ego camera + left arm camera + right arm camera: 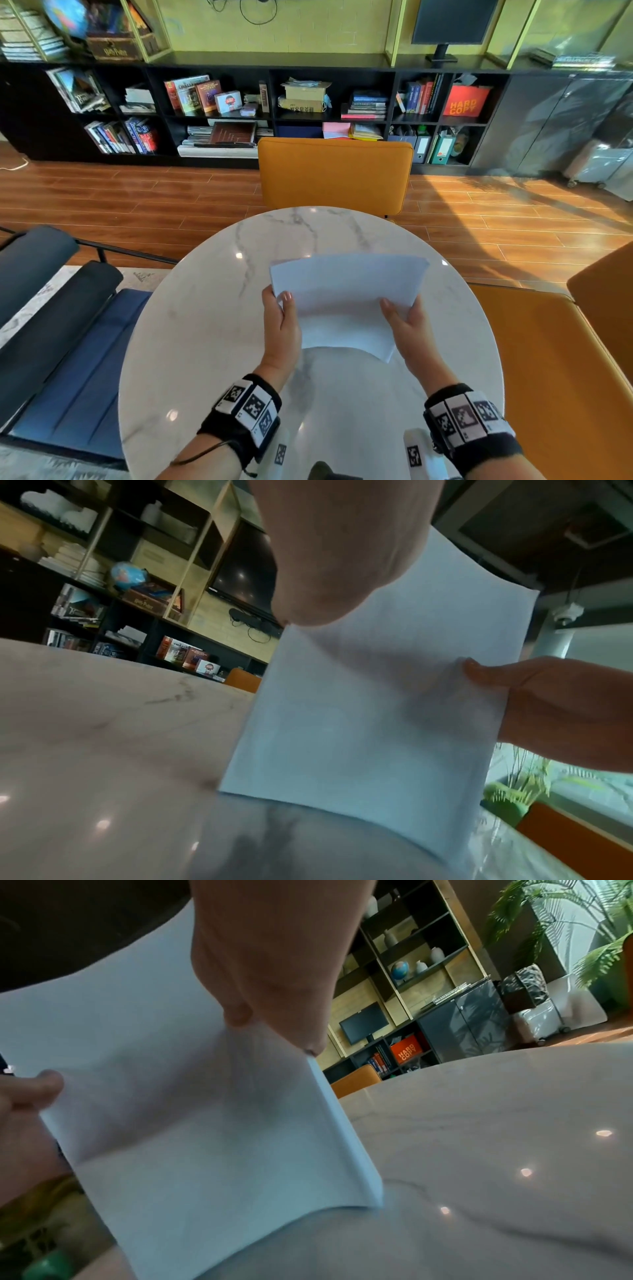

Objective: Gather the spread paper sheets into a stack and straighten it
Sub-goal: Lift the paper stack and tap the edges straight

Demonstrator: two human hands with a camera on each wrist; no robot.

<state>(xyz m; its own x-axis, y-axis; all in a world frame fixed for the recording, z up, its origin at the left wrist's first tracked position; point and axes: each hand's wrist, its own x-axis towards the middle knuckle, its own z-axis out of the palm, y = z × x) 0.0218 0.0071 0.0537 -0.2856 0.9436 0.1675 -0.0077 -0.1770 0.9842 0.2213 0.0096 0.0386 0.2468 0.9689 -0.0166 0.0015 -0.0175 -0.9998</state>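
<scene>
A stack of white paper sheets (346, 301) stands on its lower edge on the round marble table (212, 308), leaning away from me and slightly bowed. My left hand (281, 318) grips its left side, thumb on the near face. My right hand (407, 322) grips the right side the same way. In the left wrist view the paper stack (359, 723) fills the middle, with my left hand (335, 561) above it and the right thumb at the far edge. The right wrist view shows the paper stack (192, 1110) with its bottom edge on the table and my right hand (270, 974) on top.
An orange chair (335, 171) stands at the table's far side and another orange seat (555, 359) at the right. A blue and black chair (61, 325) is at the left. Bookshelves line the far wall.
</scene>
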